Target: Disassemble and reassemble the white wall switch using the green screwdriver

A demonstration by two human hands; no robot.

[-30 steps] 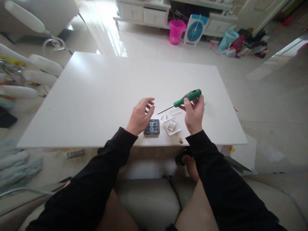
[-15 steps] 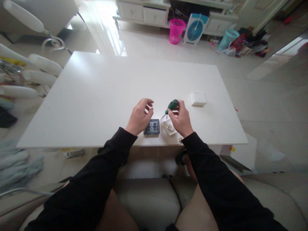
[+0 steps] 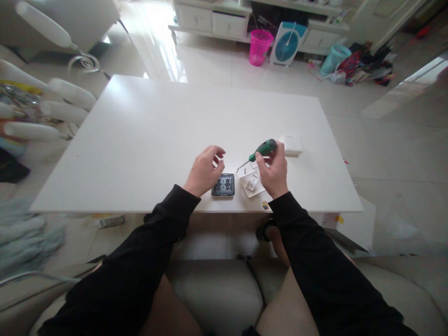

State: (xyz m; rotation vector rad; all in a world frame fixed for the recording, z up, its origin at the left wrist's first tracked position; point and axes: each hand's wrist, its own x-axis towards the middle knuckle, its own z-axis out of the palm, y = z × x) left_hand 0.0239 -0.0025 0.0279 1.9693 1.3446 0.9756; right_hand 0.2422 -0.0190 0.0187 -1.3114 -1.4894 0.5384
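A screwdriver with a green and black handle (image 3: 262, 150) is in my right hand (image 3: 275, 171), which grips the handle between thumb and fingers. Its thin shaft slants down to the left, with the tip low near small screws (image 3: 244, 171). My left hand (image 3: 205, 170) hovers with loosely curled fingers, thumb apart, and nothing visible in it. Just below that hand lies a dark square socket part (image 3: 223, 185), its inner side up. To its right sits a white cover plate (image 3: 257, 190) with a smaller white piece (image 3: 252, 182) on it.
A white socket box (image 3: 293, 145) stands behind my right hand on the white table (image 3: 147, 140). Near the front edge is a small cartoon sticker (image 3: 265, 205). Beyond the table are a pink basket (image 3: 259, 49), a blue fan (image 3: 285, 45) and a turquoise basket (image 3: 334, 60).
My right hand has moved right with the screwdriver, uncovering more of the white plate. The screwdriver lies at a flatter slant. My left hand has hardly moved; the view has shifted slightly.
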